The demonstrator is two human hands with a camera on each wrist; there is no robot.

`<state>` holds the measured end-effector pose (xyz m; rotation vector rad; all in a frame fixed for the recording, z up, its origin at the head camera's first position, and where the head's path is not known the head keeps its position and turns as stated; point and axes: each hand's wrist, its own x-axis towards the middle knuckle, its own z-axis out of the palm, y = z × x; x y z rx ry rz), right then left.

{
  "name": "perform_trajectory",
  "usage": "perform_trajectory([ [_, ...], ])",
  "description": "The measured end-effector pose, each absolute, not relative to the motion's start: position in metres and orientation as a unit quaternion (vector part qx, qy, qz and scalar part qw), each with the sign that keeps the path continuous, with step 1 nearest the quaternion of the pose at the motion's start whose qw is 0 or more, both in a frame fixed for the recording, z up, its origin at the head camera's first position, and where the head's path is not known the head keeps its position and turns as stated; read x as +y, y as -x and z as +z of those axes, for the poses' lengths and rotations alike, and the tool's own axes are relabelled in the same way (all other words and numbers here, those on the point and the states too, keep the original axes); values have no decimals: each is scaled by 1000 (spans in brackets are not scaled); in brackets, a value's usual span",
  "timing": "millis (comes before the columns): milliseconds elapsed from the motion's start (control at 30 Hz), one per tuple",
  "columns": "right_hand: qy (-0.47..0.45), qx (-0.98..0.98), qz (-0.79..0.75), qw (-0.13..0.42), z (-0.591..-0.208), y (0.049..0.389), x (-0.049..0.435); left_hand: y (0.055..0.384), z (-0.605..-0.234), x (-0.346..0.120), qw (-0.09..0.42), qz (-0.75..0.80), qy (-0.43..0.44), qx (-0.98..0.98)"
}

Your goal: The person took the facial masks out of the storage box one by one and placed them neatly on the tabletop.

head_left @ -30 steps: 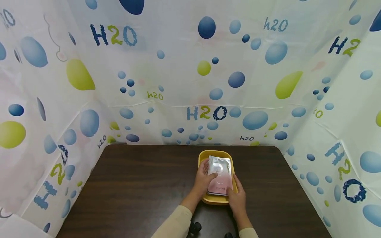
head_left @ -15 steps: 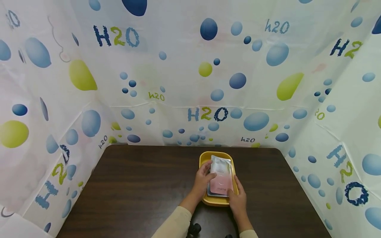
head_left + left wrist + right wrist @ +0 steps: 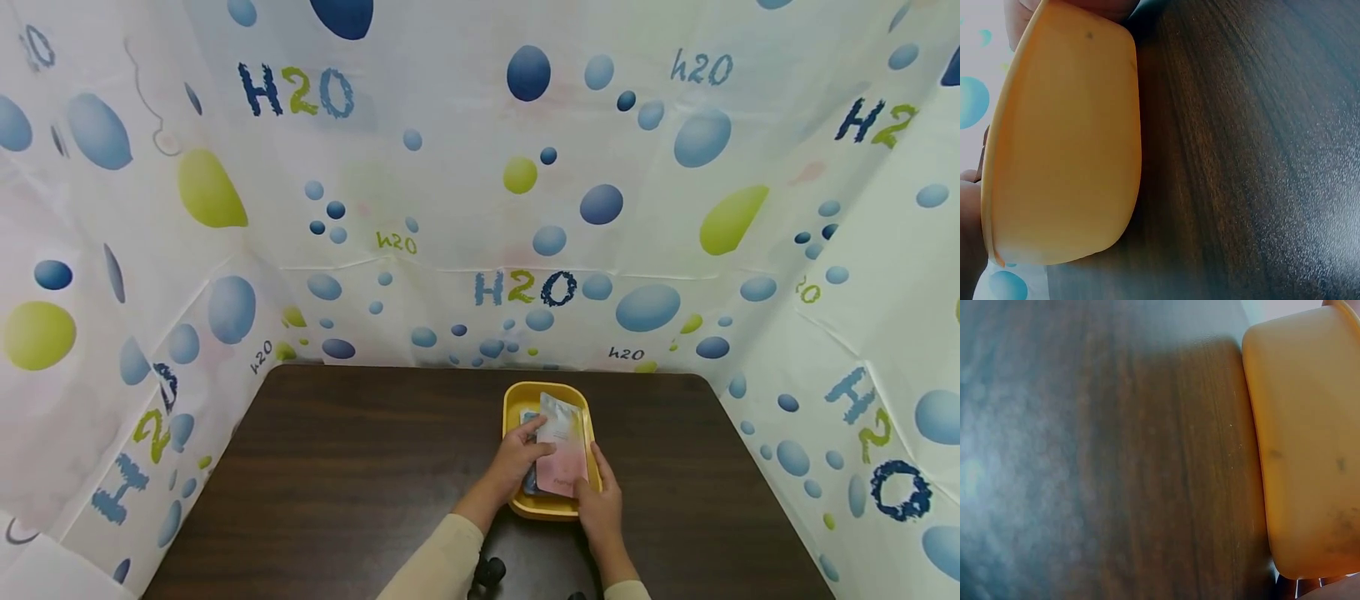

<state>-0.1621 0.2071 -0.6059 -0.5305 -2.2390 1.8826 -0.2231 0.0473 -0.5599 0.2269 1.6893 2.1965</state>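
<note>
In the head view, a yellow plastic basket (image 3: 551, 507) stands on the table. In it lies a flat foil packet (image 3: 561, 446), silvery at the top and pink below, tilted a little. A darker blue packet (image 3: 529, 482) shows under its left edge, mostly covered. My left hand (image 3: 517, 457) pinches the pink packet by its left side, thumb on top. At the basket's right side, my right hand (image 3: 600, 497) grips the wall, fingers outside, thumb over the rim by the packet's lower right corner. Both wrist views show mainly the basket's outer wall (image 3: 1066, 137).
The dark wood-grain table (image 3: 375, 467) extends around the basket. A white curtain (image 3: 450, 183) printed with blue and green drops hangs behind and at both sides. Small black objects (image 3: 491, 572) show near the forearms at the front.
The pink packet has shifted right and tilted under my left hand, which moved slightly right with it. More of the blue packet underneath now shows. My right hand has stayed at the basket's side.
</note>
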Motion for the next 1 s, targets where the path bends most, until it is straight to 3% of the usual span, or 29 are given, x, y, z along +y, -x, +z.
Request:
perform_trajectory([
  [1000,188,-723,660,84,-602,164,205,230,-562,40,103,843,-52,525],
])
